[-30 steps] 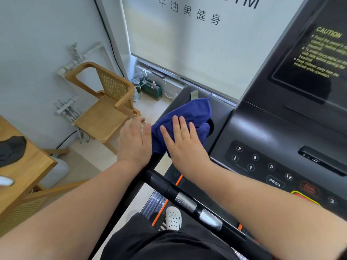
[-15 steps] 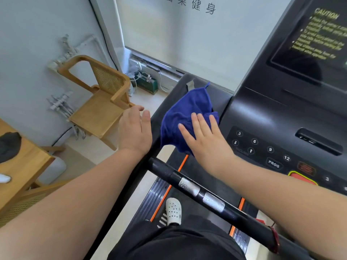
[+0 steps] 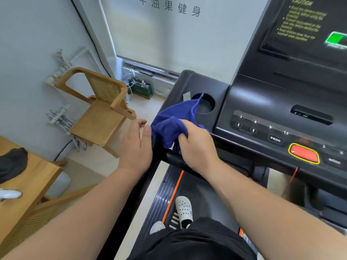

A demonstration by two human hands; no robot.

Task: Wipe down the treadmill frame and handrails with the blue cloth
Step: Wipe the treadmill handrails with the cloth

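1. Head view is showing the right hand (image 3: 197,147) clenching a bunch of the blue cloth (image 3: 172,126). The cloth is lying over the near left corner of the treadmill frame (image 3: 195,81), just in front of the round cup holder (image 3: 205,106) and above the black handrail (image 3: 169,157).
2. The left hand (image 3: 135,147) is hovering just beside the cloth with its fingers loosely curled, grasping nothing. Whether its thumb is touching the fabric cannot be told.
3. The right wrist and forearm are crossing over the handrail and hiding part of it. The keypad (image 3: 262,128) and the red button (image 3: 303,153) are sitting to the right of the cloth, apart from it.
4. A white shoe (image 3: 184,209) is standing at the left edge of the treadmill belt (image 3: 206,192), beside an orange stripe.
5. A wooden chair (image 3: 101,113) is standing left of the treadmill near the pale wall, and a wooden table (image 3: 33,177) nearer the camera is carrying a dark item (image 3: 11,164).
6. A green box (image 3: 140,89) is lying on the floor at the foot of a frosted window (image 3: 169,38) bearing printed characters.
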